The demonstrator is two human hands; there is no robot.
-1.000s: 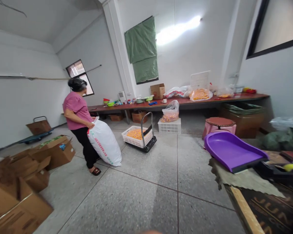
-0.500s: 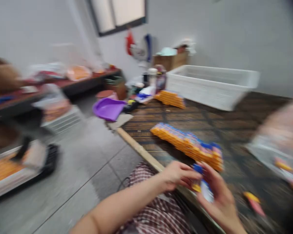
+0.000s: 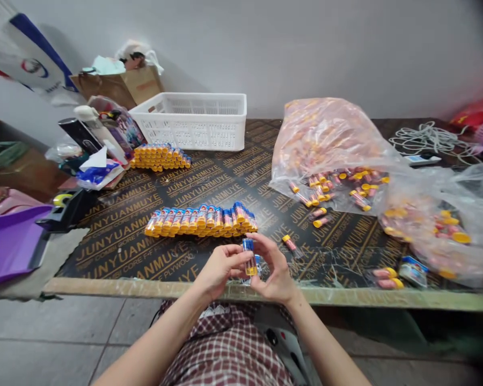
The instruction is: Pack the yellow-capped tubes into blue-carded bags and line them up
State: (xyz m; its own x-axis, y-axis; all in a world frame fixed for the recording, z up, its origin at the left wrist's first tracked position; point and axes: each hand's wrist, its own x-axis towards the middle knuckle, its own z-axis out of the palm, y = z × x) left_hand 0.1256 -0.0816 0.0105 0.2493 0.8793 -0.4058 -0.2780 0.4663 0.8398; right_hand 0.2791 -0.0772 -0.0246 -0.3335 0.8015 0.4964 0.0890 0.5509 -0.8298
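In front of me, at the table's near edge, my left hand (image 3: 219, 272) pinches a small clear tube (image 3: 248, 258) with a blue top and a yellow bottom cap. My right hand (image 3: 277, 276) curves around the same tube from the other side, its fingertips near the top and bottom ends. Part of a shiny printed piece (image 3: 258, 261) shows behind the right fingers; I cannot make out what it is. Just beyond my hands lies a stacked row of labelled tubes (image 3: 201, 219) with yellow caps. To the right, one loose tube (image 3: 288, 243) with a yellow cap rests on the table.
A second tube stack (image 3: 161, 156) sits before a white plastic basket (image 3: 201, 136). On the right, a large clear bag (image 3: 326, 131) spills pink tubes, beside another bag (image 3: 430, 230). A blue packet (image 3: 414, 272) lies near the edge. At left stands a purple dustpan (image 3: 14, 241).
My view has swung to the right, bringing the bags of tubes fully into sight. Both hands still hold the tube, which now stands more upright between them.
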